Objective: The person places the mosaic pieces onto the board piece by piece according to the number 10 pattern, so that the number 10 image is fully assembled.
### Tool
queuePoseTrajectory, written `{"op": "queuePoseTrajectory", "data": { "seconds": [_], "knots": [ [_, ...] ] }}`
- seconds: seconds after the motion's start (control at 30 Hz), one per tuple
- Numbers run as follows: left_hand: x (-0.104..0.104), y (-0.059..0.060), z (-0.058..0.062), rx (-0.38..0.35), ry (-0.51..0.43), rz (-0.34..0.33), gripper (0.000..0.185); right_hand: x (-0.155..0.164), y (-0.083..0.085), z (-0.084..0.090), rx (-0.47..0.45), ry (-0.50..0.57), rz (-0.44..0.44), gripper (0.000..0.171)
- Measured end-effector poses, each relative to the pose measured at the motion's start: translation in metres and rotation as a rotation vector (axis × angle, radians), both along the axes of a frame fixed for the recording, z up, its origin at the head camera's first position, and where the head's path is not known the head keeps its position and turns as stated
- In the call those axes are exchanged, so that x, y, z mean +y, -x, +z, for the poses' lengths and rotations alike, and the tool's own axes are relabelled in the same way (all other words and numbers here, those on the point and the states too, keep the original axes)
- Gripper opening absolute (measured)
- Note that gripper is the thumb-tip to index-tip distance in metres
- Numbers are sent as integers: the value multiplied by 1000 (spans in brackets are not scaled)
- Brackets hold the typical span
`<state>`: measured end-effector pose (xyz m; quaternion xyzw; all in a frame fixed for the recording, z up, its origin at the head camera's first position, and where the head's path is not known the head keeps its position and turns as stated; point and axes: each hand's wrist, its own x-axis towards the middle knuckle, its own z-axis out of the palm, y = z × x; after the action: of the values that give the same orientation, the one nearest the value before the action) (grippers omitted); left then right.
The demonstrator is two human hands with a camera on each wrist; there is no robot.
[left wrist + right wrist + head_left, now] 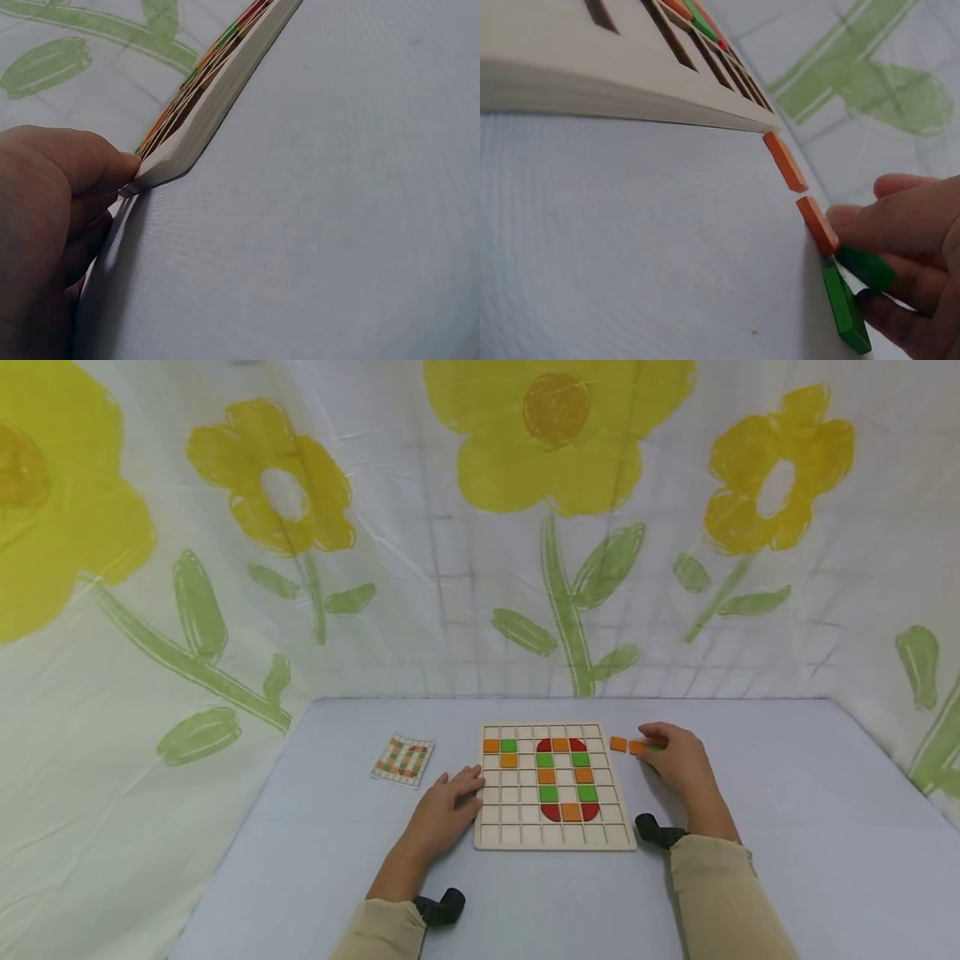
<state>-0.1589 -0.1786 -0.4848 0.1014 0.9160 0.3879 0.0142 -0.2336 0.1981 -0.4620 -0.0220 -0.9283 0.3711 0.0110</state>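
Observation:
A square wooden grid board [520,834] lies on the table, holding red, orange and green tiles. An oval ring of tiles stands in its right half, with two orange tiles and a green tile [508,746] at upper left. My left hand [446,814] rests at the board's left edge; in the left wrist view its thumb touches the rim near a corner. Right of the board, my right hand [678,766] pinches a green tile [866,270], partly hidden by its fingers. Beside it are two orange tiles [786,161] and another green tile [846,311].
A small patterned card [403,760] lies left of the board, showing a grid of coloured shapes. The pale table [555,902] extends around the board. Behind it hangs a white curtain [390,635] printed with yellow flowers.

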Motion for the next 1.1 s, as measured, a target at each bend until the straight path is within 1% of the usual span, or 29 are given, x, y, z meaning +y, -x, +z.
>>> {"op": "queuePoseTrajectory", "data": {
  "seconds": [0.1, 0.17, 0.23, 0.37, 0.47, 0.6, 0.73, 0.9, 1.1],
  "knots": [
    [0, 0, 0, -11, -2, 8, 37, -3, 0, 0, 18, 23, 15, 43],
    [1, 0, 0, -10, -4, 5, 37, -4, 0, 1, 5, 10, 20, 44],
    [1, 0, 0, -13, -1, 4, 37, -3, -1, 3, -33, -37, 14, 46],
    [1, 0, 1, -9, 6, 7, 37, 2, -4, 7, -159, -146, -34, 54],
    [1, 1, 1, -5, 11, 9, 37, 7, -6, 9, -225, -170, -72, 58],
    [1, 1, 0, 6, 14, 2, 37, 12, -7, 10, -225, -136, -84, 54],
    [0, 0, -1, 17, 10, 3, 37, 11, -6, 8, -207, -110, -74, 48],
    [-1, 0, -2, 7, 14, 6, 37, 11, -6, 7, -205, -107, -60, 48],
    [0, 0, -2, 5, 9, 10, 37, 12, -6, 9, -222, -118, -74, 48]
  ]
}}
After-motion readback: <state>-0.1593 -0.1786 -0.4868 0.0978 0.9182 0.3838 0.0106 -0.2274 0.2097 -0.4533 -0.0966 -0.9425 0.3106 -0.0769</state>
